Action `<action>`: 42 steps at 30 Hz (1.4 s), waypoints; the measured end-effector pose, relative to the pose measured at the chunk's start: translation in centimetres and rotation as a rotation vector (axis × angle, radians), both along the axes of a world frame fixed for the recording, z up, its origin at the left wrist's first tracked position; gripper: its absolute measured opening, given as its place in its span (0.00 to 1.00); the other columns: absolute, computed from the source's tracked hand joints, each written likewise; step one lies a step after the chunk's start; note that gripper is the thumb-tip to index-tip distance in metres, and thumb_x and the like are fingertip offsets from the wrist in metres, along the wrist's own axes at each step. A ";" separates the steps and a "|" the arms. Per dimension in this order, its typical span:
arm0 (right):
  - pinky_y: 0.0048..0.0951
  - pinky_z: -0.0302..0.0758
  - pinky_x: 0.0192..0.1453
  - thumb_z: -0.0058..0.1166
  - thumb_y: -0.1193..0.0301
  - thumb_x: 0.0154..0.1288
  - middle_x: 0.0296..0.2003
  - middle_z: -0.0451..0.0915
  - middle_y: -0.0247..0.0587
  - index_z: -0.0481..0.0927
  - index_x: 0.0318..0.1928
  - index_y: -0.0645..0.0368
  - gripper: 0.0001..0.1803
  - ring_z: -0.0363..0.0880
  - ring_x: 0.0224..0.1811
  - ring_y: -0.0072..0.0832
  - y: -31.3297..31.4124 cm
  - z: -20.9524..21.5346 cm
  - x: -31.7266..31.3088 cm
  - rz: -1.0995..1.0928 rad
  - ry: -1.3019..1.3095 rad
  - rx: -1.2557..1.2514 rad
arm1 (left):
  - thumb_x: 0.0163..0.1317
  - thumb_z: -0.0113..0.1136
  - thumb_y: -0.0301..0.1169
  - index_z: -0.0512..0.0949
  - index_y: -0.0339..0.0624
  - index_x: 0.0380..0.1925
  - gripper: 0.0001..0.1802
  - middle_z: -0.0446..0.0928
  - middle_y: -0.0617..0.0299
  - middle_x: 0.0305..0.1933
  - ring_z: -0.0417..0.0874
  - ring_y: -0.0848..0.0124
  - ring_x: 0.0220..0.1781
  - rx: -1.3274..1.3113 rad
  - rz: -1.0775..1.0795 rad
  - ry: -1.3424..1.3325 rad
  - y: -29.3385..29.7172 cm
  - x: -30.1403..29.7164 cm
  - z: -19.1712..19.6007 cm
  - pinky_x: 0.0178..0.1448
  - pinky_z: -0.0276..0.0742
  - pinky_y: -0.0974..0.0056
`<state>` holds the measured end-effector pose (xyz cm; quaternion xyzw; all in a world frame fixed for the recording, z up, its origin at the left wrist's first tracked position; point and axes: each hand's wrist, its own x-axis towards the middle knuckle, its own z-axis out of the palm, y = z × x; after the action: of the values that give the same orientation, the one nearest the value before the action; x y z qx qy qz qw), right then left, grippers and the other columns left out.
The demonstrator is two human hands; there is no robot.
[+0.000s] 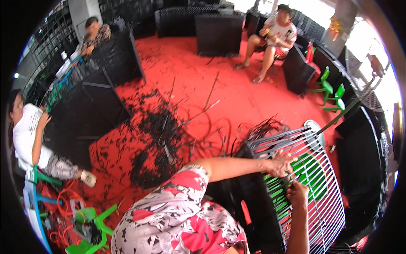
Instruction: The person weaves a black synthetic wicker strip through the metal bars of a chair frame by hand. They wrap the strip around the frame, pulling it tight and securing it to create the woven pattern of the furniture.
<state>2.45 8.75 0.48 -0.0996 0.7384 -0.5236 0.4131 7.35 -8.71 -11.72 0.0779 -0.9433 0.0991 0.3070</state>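
Observation:
A frame of parallel silver metal bars (pixel 325 216) lies tilted in front of me on the right, with a black woven panel (pixel 253 192) along its left side. My left hand (pixel 280 165) reaches across and rests on the bars, its fingers bent inward. Just below it, close to the same bars, is my right hand (pixel 298 192), closed in a fist. Something small and dark shows between the two hands, too small to name. Through the bars a green plastic chair (pixel 315 180) is partly visible.
Black strips and scraps (pixel 158 131) litter the red floor (pixel 190 80). Coiled black strips (pixel 268 129) lie beyond the frame. Black woven panels (pixel 218 34) stand around the edges. Three people sit nearby, one in a white shirt (pixel 29 131). Green chairs (pixel 325 86) stand at right.

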 end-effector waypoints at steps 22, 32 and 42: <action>0.21 0.55 0.10 0.48 0.67 0.55 0.11 0.66 0.30 0.72 0.19 0.61 0.12 0.61 0.08 0.17 -0.5 -1.5 -2.4 0.563 0.531 0.176 | 0.40 0.58 0.43 0.81 0.52 0.25 0.13 0.65 0.58 0.52 0.63 0.58 0.53 0.913 -0.447 -0.219 1.9 0.3 2.5 0.56 0.47 0.37; 0.25 0.63 0.18 0.54 0.69 0.54 0.12 0.71 0.34 0.76 0.21 0.65 0.12 0.68 0.14 0.20 -0.3 -2.5 -1.7 0.480 0.661 0.117 | 0.46 0.60 0.44 0.80 0.50 0.25 0.12 0.58 0.56 0.60 0.52 0.56 0.65 1.030 -0.597 -0.379 -0.1 1.6 4.9 0.58 0.26 0.28; 0.26 0.62 0.16 0.52 0.61 0.58 0.13 0.72 0.34 0.76 0.25 0.63 0.16 0.65 0.10 0.20 -0.2 -1.5 -1.2 0.464 0.509 0.146 | 0.43 0.50 0.37 0.78 0.31 0.36 0.23 0.61 0.43 0.59 0.57 0.39 0.60 0.295 -0.226 -0.036 5.2 -1.9 3.9 0.58 0.38 0.23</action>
<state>1.24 8.51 -1.00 -0.3624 0.8108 -0.3201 0.3300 5.47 -3.55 -7.81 0.0139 -0.9557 -0.0741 0.2844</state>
